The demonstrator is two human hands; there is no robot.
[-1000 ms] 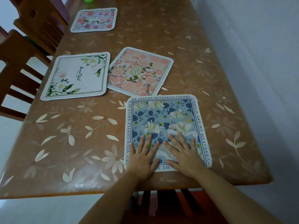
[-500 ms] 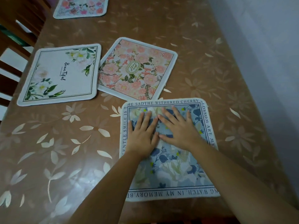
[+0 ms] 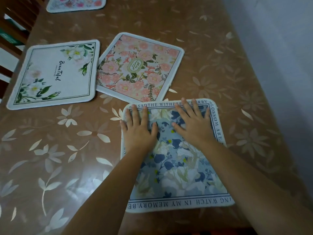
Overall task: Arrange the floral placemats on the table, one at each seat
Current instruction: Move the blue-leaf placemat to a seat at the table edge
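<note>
A blue floral placemat [image 3: 177,170] with a text border lies flat near the table's front edge. Both my hands press on its far half with straight fingers: my left hand [image 3: 138,128] near its far left corner, my right hand [image 3: 193,124] near its far right part. Just beyond it a pink floral placemat [image 3: 138,68] lies turned at an angle, its near corner almost touching the blue one. A white placemat [image 3: 54,73] with green leaves and the word "Beautiful" lies to the left. Another pink-flowered placemat [image 3: 76,4] is cut off at the top edge.
The brown table [image 3: 228,78] has a glossy cover with pale flower prints. Wooden chair backs [image 3: 15,26] stand along the left side. A pale wall [image 3: 279,48] runs close along the table's right edge.
My hands have slid from the blue placemat's near edge up to its far edge, spreading apart. The view has moved closer over the table.
</note>
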